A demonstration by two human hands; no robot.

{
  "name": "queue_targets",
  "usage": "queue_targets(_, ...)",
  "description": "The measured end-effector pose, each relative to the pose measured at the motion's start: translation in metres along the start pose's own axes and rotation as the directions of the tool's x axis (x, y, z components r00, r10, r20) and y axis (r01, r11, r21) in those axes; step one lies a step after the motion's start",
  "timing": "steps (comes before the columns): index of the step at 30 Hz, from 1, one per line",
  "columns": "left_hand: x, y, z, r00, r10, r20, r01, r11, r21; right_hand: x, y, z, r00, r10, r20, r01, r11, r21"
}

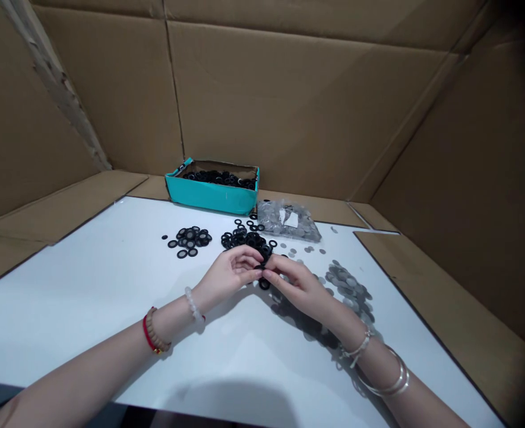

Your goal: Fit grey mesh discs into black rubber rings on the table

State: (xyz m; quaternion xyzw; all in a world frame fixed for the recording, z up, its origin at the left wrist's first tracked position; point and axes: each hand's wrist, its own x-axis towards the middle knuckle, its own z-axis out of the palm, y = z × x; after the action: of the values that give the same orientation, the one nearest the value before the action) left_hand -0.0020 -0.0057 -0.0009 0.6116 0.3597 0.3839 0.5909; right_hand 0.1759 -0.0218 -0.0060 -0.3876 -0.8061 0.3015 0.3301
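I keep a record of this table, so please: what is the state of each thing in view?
Left hand: bent, fingertips on a ring
Right hand: bent, fingertips on that ring
Rings: loosely heaped
Grey-centred rings: loosely heaped, apart
Discs: scattered, some overlapping
Box: open, rings inside
Bag: lying, discs inside; seal unclear

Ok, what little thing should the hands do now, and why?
Maybe press gently: fingertips of the left hand and right hand meet at a small black ring, and the pile of grey-centred rings suggests filling it. Its centre is hidden.
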Motion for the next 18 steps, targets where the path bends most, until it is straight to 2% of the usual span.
queue_targets(7,0.002,-0.002,0.0,1.0,0.005,-0.005,-0.006,0.999,-0.054,0.0,-0.004,-0.001,0.993,-0.069,-0.101,0.068,0.998,-0.01)
queue_targets(9,0.001,-0.002,-0.001,1.0,0.007,0.003,-0.006,0.996,-0.09,0.0,-0.002,-0.002,0.994,-0.028,-0.109,0.031,0.999,0.034)
queue_targets(13,-0.001,0.001,-0.001,0.997,0.005,0.08,0.006,0.991,-0.134,-0.001,0.006,-0.001,0.988,0.132,-0.08,-0.114,0.973,0.199)
queue_targets(18,-0.002,0.003,0.001,0.992,0.12,0.037,-0.12,0.993,-0.006,0.0,0.008,0.003,0.987,0.16,-0.004,-0.148,0.924,0.351)
